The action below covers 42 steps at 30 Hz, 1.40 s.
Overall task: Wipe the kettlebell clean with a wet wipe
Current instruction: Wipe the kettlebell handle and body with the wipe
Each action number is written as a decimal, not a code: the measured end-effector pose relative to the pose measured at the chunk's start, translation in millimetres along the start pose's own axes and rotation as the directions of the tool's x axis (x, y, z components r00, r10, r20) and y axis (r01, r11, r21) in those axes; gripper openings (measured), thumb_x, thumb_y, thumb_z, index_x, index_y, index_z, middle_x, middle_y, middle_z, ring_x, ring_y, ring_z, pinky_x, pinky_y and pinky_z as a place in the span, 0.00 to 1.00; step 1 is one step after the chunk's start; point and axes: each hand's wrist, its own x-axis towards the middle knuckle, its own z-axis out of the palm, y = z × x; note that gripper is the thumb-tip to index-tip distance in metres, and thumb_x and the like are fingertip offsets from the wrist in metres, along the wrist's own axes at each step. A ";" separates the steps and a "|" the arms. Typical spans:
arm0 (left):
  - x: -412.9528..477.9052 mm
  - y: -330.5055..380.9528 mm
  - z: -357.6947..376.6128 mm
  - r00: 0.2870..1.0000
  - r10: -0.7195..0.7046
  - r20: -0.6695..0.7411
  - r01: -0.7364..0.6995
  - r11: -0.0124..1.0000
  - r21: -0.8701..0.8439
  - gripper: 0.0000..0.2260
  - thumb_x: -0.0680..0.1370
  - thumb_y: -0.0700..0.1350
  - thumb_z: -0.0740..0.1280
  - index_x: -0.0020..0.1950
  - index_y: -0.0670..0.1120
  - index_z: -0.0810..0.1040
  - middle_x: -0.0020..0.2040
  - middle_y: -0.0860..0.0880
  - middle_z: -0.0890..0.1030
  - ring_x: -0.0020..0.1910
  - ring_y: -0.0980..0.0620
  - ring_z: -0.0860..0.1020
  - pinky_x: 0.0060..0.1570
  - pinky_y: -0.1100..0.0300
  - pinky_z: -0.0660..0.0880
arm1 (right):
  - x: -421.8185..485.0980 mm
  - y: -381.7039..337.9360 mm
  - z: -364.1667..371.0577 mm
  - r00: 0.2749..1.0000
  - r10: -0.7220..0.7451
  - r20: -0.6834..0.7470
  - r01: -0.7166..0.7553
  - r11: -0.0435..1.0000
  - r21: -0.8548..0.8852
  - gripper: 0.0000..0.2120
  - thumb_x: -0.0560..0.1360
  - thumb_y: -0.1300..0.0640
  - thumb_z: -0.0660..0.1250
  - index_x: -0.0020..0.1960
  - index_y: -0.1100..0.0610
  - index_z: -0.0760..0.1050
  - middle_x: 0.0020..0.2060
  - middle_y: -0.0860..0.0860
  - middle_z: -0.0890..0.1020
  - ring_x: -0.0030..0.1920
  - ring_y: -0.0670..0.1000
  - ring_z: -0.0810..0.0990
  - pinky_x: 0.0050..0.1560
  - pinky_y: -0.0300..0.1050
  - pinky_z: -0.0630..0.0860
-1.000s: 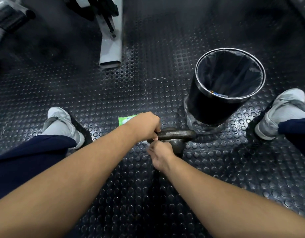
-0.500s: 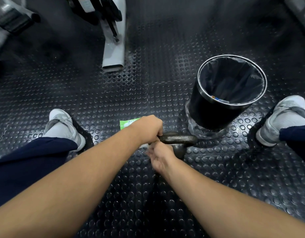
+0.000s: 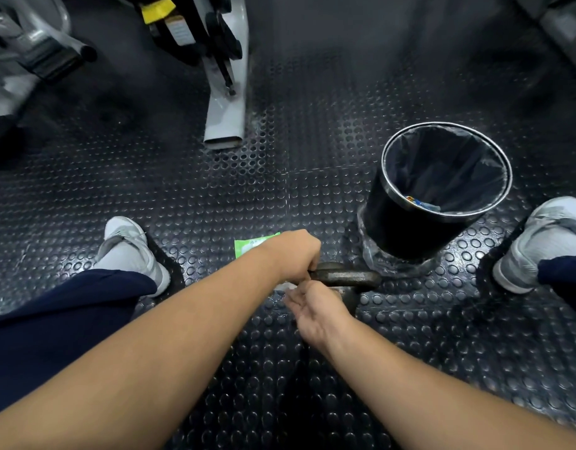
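Dark iron, the kettlebell (image 3: pixel 346 278) stands on the studded rubber floor (image 3: pixel 215 190) between the person's feet, just beside a black bin (image 3: pixel 410 222). The left hand (image 3: pixel 294 253) is closed around the near end of its handle. The right hand (image 3: pixel 315 308) is pressed to the body below the handle, fingers curled; a sliver of white at its fingertips is probably the wet wipe (image 3: pixel 281 285), though most is hidden. A green wipe packet (image 3: pixel 249 245) lies behind the left wrist.
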 end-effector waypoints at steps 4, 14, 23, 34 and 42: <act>-1.5 1.6 3.1 1.000 -0.017 -0.016 0.018 1.000 0.009 0.02 0.70 0.42 0.75 0.41 0.47 0.84 0.35 0.51 0.81 0.38 0.46 0.80 0.34 0.59 0.72 | 17.0 7.3 -0.5 1.000 0.002 0.012 0.000 0.992 -0.129 0.19 0.72 0.78 0.58 0.56 0.64 0.78 0.51 0.55 0.84 0.47 0.51 0.79 0.60 0.50 0.79; 0.5 -1.0 4.5 0.999 -0.033 -0.018 0.032 0.998 -0.045 0.04 0.71 0.43 0.76 0.45 0.47 0.86 0.40 0.51 0.84 0.41 0.48 0.82 0.40 0.57 0.78 | 11.5 7.4 2.1 1.000 -0.003 0.002 0.003 0.998 -0.056 0.18 0.72 0.79 0.54 0.52 0.66 0.77 0.48 0.56 0.80 0.44 0.49 0.76 0.49 0.46 0.77; -0.1 -3.3 9.0 0.999 -0.026 -0.034 0.024 0.998 -0.064 0.11 0.73 0.45 0.77 0.54 0.47 0.87 0.49 0.50 0.87 0.49 0.48 0.83 0.47 0.57 0.79 | 26.1 13.3 -1.2 0.994 -0.055 -0.097 0.036 0.981 -0.192 0.10 0.76 0.73 0.62 0.54 0.63 0.75 0.43 0.56 0.78 0.38 0.49 0.73 0.56 0.55 0.82; 0.7 -4.7 7.4 0.999 -0.011 -0.031 0.009 0.998 -0.065 0.13 0.71 0.47 0.79 0.55 0.47 0.87 0.49 0.49 0.87 0.50 0.47 0.83 0.49 0.54 0.80 | 16.9 21.6 4.6 0.997 -0.062 -0.035 0.060 0.997 -0.058 0.14 0.74 0.75 0.60 0.55 0.66 0.77 0.45 0.60 0.80 0.44 0.50 0.79 0.38 0.42 0.71; -0.5 -3.2 7.7 0.999 -0.025 -0.023 0.023 0.996 -0.083 0.14 0.72 0.49 0.79 0.56 0.47 0.87 0.50 0.49 0.87 0.50 0.47 0.83 0.49 0.54 0.80 | 31.4 24.0 0.0 0.986 -0.097 -0.133 0.060 0.965 -0.256 0.06 0.74 0.68 0.65 0.50 0.63 0.74 0.33 0.53 0.73 0.33 0.49 0.71 0.37 0.44 0.72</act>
